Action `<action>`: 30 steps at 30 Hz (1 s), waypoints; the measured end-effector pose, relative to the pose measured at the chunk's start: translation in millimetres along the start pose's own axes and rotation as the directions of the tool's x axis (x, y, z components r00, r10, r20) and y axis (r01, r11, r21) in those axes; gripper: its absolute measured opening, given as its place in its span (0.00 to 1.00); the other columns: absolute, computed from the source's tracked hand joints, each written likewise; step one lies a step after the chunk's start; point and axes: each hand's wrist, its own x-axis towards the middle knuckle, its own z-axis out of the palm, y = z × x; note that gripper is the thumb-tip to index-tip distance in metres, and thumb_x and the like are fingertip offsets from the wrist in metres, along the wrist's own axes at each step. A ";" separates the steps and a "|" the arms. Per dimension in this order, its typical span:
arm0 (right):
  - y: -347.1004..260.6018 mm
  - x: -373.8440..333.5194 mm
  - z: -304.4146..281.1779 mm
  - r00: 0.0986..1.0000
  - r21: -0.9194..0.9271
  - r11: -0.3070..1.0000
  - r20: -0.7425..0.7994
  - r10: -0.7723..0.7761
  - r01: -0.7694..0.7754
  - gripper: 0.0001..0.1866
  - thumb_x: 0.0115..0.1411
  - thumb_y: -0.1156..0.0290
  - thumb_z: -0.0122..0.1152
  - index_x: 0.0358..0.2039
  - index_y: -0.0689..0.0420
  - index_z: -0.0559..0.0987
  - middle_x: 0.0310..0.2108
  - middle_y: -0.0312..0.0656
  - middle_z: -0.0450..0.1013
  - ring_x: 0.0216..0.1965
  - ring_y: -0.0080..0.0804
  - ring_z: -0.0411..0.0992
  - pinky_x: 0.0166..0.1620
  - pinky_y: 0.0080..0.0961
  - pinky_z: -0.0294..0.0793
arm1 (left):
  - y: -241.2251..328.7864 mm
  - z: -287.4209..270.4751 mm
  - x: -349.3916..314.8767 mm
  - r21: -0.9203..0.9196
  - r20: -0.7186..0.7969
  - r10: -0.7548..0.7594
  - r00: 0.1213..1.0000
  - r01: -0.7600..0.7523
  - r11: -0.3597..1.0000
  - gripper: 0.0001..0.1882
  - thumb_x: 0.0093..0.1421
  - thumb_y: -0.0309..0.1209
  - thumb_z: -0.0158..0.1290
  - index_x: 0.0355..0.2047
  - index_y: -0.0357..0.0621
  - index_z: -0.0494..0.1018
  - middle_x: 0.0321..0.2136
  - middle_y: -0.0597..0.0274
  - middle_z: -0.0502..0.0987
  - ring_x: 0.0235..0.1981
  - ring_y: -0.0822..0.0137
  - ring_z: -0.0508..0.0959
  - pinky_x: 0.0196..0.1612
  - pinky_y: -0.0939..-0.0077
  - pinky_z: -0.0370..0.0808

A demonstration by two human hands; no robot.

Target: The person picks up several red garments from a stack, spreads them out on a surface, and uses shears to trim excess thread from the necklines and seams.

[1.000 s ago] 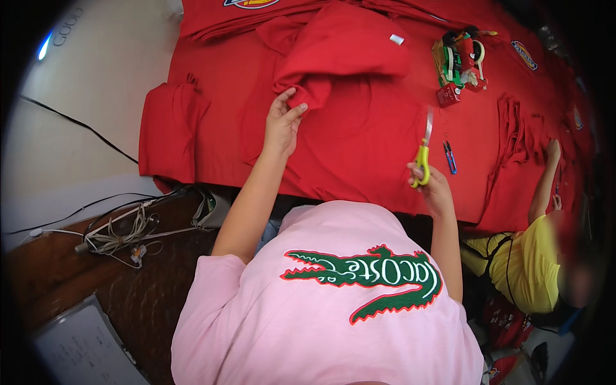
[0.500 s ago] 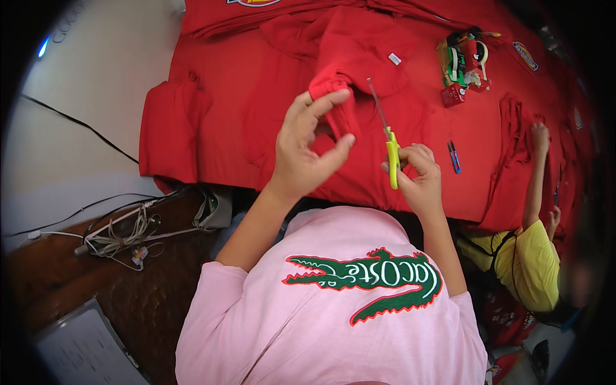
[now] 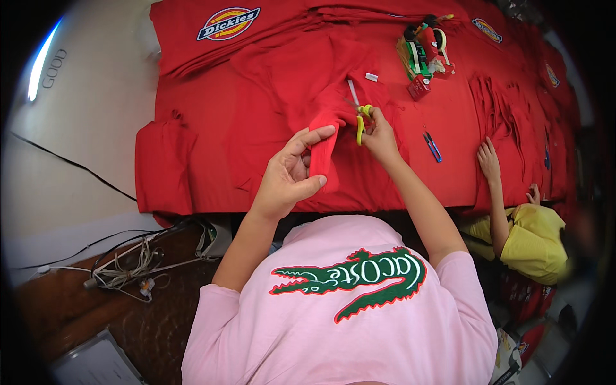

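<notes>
My left hand (image 3: 289, 168) grips the ribbed cuff (image 3: 323, 154) of a red garment, fingers on top and thumb at the near end. The rest of that garment (image 3: 282, 83) spreads away over the red-covered table. In my right hand (image 3: 380, 136) is a pair of scissors (image 3: 360, 115) with yellow handles. Their blades are parted and point away from me, beside the cloth just past the cuff. I cannot tell whether the blades touch it. A small white tag (image 3: 371, 77) lies beyond the scissors' tips.
Blue thread snips (image 3: 432, 147) lie right of my right hand. Farther back stands a tape dispenser (image 3: 420, 54) with rolls and small boxes. Folded red cloth (image 3: 165, 167) is at the left edge. A co-worker in a yellow shirt (image 3: 534, 244) handles red garments at right. Tangled cables (image 3: 131, 260) lie lower left.
The cuff has come nearer me and now lies across my left hand's fingers. My right hand has moved forward and left, bringing the scissors beside the cloth with their blades now apart.
</notes>
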 end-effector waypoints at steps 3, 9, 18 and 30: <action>8.2 55.6 7.9 0.958 0.102 0.975 -0.230 -0.169 0.197 0.16 0.59 0.82 0.61 0.49 0.63 0.77 0.36 0.46 0.80 0.35 0.25 0.78 0.38 0.29 0.78 | 8.6 -7.8 -15.1 -0.029 -0.004 -0.054 0.999 0.054 0.998 0.38 0.53 0.15 0.59 0.67 0.33 0.67 0.64 0.58 0.66 0.64 0.66 0.71 0.66 0.71 0.69; -148.8 124.1 62.5 0.809 0.555 0.690 0.050 -0.586 0.466 0.22 0.66 0.78 0.60 0.60 0.62 0.71 0.56 0.44 0.72 0.51 0.25 0.76 0.52 0.22 0.78 | -37.9 -45.1 -55.1 -0.108 -0.316 -0.291 0.903 0.271 0.957 0.17 0.60 0.19 0.61 0.51 0.36 0.79 0.48 0.62 0.80 0.51 0.72 0.77 0.57 0.78 0.73; -172.1 3.7 60.3 0.849 0.296 0.936 0.430 -0.307 0.188 0.22 0.61 0.55 0.76 0.42 0.64 0.87 0.22 0.33 0.74 0.26 0.17 0.70 0.32 0.21 0.69 | -65.5 -22.2 -23.0 0.149 -0.448 0.010 0.894 0.063 0.987 0.20 0.64 0.15 0.58 0.57 0.32 0.76 0.47 0.63 0.73 0.48 0.73 0.78 0.52 0.79 0.79; -98.2 -132.6 -83.6 0.998 -0.446 0.893 0.048 -0.038 0.055 0.15 0.57 0.67 0.79 0.34 0.64 0.82 0.20 0.35 0.76 0.24 0.12 0.68 0.29 0.17 0.65 | -69.7 27.8 41.2 0.081 -0.230 0.143 0.963 -0.127 0.989 0.38 0.57 0.11 0.62 0.68 0.36 0.65 0.62 0.58 0.63 0.50 0.71 0.77 0.52 0.76 0.82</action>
